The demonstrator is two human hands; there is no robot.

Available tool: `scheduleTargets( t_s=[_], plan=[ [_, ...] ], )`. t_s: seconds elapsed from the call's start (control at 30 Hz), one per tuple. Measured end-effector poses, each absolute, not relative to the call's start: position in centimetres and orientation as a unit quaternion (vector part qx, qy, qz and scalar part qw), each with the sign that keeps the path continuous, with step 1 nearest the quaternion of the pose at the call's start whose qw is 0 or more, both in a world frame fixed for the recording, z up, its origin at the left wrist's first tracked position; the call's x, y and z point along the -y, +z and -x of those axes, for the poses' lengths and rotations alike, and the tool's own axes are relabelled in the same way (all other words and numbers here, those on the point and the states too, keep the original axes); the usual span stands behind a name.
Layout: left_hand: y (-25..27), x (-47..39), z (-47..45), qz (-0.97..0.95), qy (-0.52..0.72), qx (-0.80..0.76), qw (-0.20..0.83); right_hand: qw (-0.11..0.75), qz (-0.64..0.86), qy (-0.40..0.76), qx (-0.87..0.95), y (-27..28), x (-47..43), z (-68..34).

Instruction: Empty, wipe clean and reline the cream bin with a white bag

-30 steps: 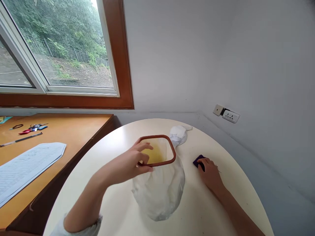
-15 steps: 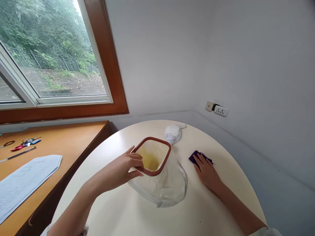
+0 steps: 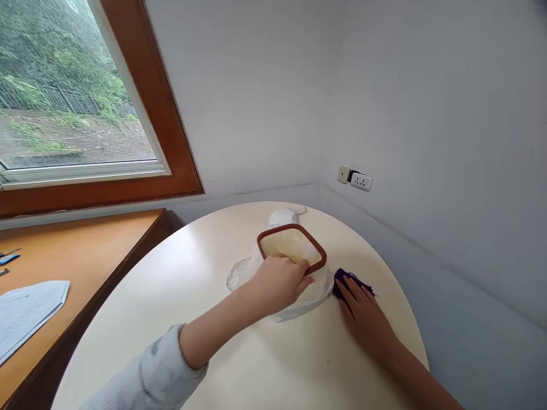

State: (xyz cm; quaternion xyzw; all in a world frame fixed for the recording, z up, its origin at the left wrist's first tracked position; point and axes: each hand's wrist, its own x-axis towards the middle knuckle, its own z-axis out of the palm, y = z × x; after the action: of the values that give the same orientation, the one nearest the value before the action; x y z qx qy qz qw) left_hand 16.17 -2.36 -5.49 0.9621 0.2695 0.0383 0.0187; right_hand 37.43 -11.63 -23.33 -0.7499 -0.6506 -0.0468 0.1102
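My left hand (image 3: pixel 280 285) is closed on the near side of the brown rim (image 3: pixel 322 261) of a small wastebasket lined with a thin translucent plastic bag (image 3: pixel 305 310). The bag's loose skirt spreads around it over the cream round table (image 3: pixel 205 341). Yellow shows faintly inside, and my hand hides part of the opening. To the right, my right hand (image 3: pixel 363 319) lies flat, fingers stretched over a dark purple cloth (image 3: pixel 341 279) with frayed edges. That cloth is pressed against the tabletop, near the bag's edge.
Behind the wastebasket, a white crumpled bundle (image 3: pixel 282 217) lies near the table's far edge. A wooden desk (image 3: pixel 106 239) at left carries papers (image 3: pixel 32 310) and small items. White walls meet behind the table, with a socket (image 3: pixel 361 181) at right.
My left hand has moved the wastebasket to the right and slightly away, closer to the cloth. My right hand and the cloth have shifted a little. The view has turned right.
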Motion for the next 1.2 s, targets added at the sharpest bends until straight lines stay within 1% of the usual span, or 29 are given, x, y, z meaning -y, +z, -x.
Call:
scheduleTargets(
  t_s=[0.23,0.37,0.53,0.6,0.67,0.77,0.83,0.9,1.0,1.1,1.2],
  plan=[
    [-5.4,3.1,-22.1,-0.970,0.026,-0.241,-0.012,0.112,0.754,-0.094,0.641,-24.0,15.4,-36.7],
    [-5.9,2.1,-25.0,-0.979,0.036,-0.201,0.006,0.129,0.749,-0.095,0.643,-23.6,15.9,-36.4],
    [-7.0,-0.2,-27.7,-0.974,0.041,-0.221,-0.009,0.152,0.745,-0.096,0.643,-23.5,15.9,-36.5],
    [-7.2,-0.8,-28.1,-0.972,0.047,-0.229,-0.011,0.178,0.737,-0.109,0.643,-23.3,15.9,-36.6],
    [-7.2,-1.3,-28.2,-0.971,0.048,-0.236,-0.009,0.229,0.716,-0.127,0.647,-22.5,15.7,-36.7],
    [-7.1,-1.6,-28.3,-0.971,0.043,-0.233,0.001,0.310,0.668,-0.130,0.664,-20.0,14.3,-36.8],
    [-6.9,-1.7,-28.3,-0.972,0.035,-0.231,0.010,0.335,0.654,-0.126,0.667,-17.9,12.6,-36.7],
    [-6.8,-1.9,-28.3,-0.973,0.026,-0.230,0.017,0.324,0.650,-0.123,0.676,-16.2,10.6,-36.3],
    [-6.6,-2.0,-28.3,-0.973,0.021,-0.230,0.020,0.263,0.630,-0.064,0.728,-15.4,8.6,-35.4],
    [-6.6,-1.9,-28.2,-0.973,0.030,-0.230,0.018,0.189,0.605,-0.020,0.773,-16.9,8.3,-34.2],
    [-6.7,-1.8,-28.2,-0.973,0.043,-0.227,0.018,0.143,0.612,-0.021,0.778,-19.1,9.4,-33.2]
  ],
)
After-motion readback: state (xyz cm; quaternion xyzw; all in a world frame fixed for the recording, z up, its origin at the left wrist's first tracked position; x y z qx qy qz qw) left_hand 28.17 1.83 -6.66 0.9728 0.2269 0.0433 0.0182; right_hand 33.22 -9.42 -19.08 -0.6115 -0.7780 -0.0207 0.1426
